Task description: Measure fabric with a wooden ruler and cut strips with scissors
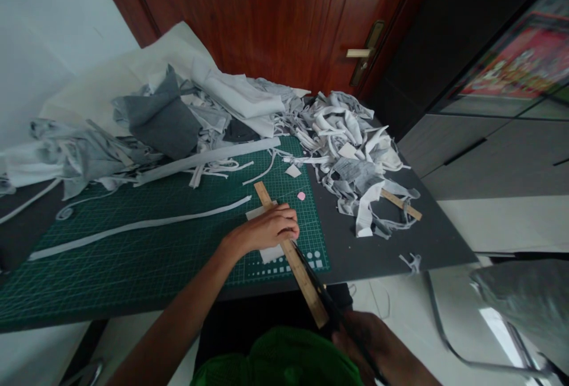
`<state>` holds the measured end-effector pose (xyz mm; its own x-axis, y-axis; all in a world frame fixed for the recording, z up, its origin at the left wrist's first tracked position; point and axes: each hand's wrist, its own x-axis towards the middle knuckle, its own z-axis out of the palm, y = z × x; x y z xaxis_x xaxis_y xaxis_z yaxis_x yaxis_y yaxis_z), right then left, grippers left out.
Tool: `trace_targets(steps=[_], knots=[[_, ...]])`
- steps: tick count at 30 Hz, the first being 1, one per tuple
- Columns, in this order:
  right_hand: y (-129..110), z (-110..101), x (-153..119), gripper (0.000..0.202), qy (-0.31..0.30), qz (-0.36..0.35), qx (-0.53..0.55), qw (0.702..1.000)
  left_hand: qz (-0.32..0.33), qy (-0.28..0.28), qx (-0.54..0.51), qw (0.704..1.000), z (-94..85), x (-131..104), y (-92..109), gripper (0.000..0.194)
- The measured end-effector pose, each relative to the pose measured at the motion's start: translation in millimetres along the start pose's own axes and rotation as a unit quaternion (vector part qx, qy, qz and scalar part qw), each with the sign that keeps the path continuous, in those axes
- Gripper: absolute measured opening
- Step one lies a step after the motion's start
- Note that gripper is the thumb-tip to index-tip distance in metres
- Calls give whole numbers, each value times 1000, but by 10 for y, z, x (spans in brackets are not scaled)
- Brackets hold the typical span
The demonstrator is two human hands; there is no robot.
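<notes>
My left hand (pixel 271 226) is closed over a wooden ruler (pixel 306 288), its fingers curled near the ruler's middle. Beneath hand and ruler lies a small pale piece of cloth (pixel 270 254), partly covered, on the green cutting mat (pixel 200 243). The ruler slants toward me, and its near end sticks out past the table edge. At the lower right, my right hand (pixel 373 338) grips black scissors (pixel 317 284). Their blades run along the ruler's right side, with the tips by my left fingers and the cloth. Whether the blades touch the cloth cannot be made out.
A long grey strip (pixel 142 226) lies across the mat. Heaped grey and white cloth scraps (pixel 342 131) fill the back and right of the table, with a second wooden ruler (pixel 400 204) among them. A pink piece (pixel 301 196) sits nearby. A chair (pixel 448 332) stands right.
</notes>
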<state>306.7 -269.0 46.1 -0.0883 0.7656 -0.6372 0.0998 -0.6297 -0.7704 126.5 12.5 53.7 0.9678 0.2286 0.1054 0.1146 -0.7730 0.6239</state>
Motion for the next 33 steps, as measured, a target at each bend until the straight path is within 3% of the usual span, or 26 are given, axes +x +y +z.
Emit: trace_targets(steps=[7, 15, 22, 33], knots=[[-29, 47, -29, 55, 79, 11, -92, 993, -6, 5, -14, 1000, 25, 0, -3, 34], [-15, 219, -85, 26, 200, 27, -221, 954, -1, 16, -17, 1000, 44, -8, -33, 29], [-10, 344, -69, 22, 208, 16, -234, 950, -7, 16, -14, 1000, 50, -12, -45, 31], [4, 319, -59, 22, 199, 14, -228, 953, 0, 15, -17, 1000, 76, -14, -94, 26]])
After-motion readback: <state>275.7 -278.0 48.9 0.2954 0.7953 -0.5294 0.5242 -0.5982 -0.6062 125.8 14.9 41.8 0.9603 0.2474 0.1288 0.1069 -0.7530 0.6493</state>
